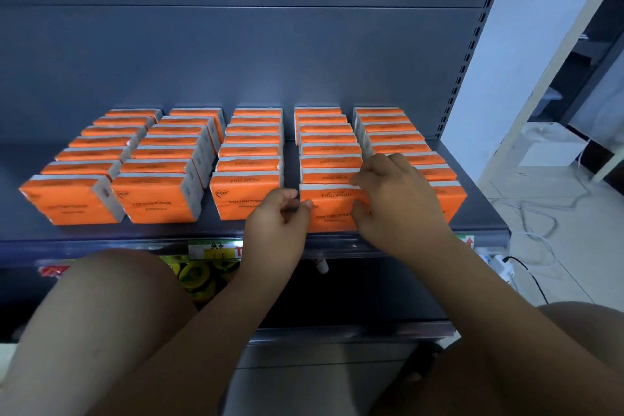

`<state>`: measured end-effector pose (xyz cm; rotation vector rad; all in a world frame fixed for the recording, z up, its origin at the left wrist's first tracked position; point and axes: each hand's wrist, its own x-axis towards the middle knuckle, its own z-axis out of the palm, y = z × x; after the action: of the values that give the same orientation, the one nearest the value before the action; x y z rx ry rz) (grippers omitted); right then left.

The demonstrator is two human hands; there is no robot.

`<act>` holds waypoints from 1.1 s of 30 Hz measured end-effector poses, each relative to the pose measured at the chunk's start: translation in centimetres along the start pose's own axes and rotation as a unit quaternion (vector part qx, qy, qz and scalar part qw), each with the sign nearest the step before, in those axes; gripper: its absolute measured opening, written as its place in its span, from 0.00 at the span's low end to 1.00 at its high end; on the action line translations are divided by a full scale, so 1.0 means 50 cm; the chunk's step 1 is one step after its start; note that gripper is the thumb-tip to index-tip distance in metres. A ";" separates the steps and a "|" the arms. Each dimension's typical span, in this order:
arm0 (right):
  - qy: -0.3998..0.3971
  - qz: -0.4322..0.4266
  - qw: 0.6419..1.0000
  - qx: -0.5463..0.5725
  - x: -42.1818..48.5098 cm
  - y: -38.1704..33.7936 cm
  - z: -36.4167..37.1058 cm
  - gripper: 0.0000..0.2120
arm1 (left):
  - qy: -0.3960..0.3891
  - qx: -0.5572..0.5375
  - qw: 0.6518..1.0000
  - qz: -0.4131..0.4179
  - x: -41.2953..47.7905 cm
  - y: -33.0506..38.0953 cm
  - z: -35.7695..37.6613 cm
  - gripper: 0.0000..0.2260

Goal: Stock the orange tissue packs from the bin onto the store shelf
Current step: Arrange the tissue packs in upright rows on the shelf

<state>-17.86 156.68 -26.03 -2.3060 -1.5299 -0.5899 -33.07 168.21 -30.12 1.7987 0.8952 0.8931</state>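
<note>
on the dark shelf (202, 230), both hands pinch the front orange pack (332, 209), glossy, printed "cotton tissue": left hand (278, 216) fingers curled at its edge, right hand (395, 192) gripping its right side.

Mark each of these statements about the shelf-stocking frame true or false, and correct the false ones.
1. The orange tissue packs stand in five rows on the shelf. True.
2. Both hands are on the front pack of the leftmost row. False: the left hand and right hand are on the front pack of the fourth row from the left.
3. The bin is in view beside the shelf. False: no bin shows in this frame.
4. Price tags sit on the shelf's front edge. True: one price tag shows below the packs.
5. The right hand is farther back on the shelf than the left. True.
</note>
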 end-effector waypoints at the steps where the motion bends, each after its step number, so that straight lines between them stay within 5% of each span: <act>1: 0.008 0.001 1.000 0.004 0.002 -0.008 -0.003 0.14 | 0.010 0.025 0.999 0.021 0.000 0.001 -0.003 0.12; 8: 0.034 0.008 0.981 0.190 0.042 -0.136 -0.009 0.21 | 0.034 0.264 0.943 0.199 -0.004 0.044 -0.098 0.14; 12: 0.009 0.012 0.945 0.325 0.085 -0.257 -0.017 0.24 | 0.066 0.336 0.916 0.211 0.008 0.049 -0.226 0.19; 19: -0.027 -0.073 0.879 0.470 0.134 -0.605 0.002 0.20 | 0.214 0.405 0.883 0.102 -0.069 -0.035 -0.525 0.20; 23: -0.125 -0.105 0.861 0.481 0.104 -0.807 0.071 0.18 | 0.265 0.437 0.859 -0.021 -0.161 -0.146 -0.670 0.19; 28: -0.281 -0.151 0.845 0.429 0.065 -0.957 0.153 0.18 | 0.283 0.415 0.841 -0.200 -0.289 -0.279 -0.746 0.19; 33: -0.419 -0.229 0.839 0.259 0.022 -1.022 0.260 0.20 | 0.256 0.316 0.843 -0.353 -0.367 -0.438 -0.777 0.22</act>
<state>-62.53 183.14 -35.19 -1.8066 -2.2622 0.8066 -79.44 175.09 -41.35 1.5113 2.2325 0.6093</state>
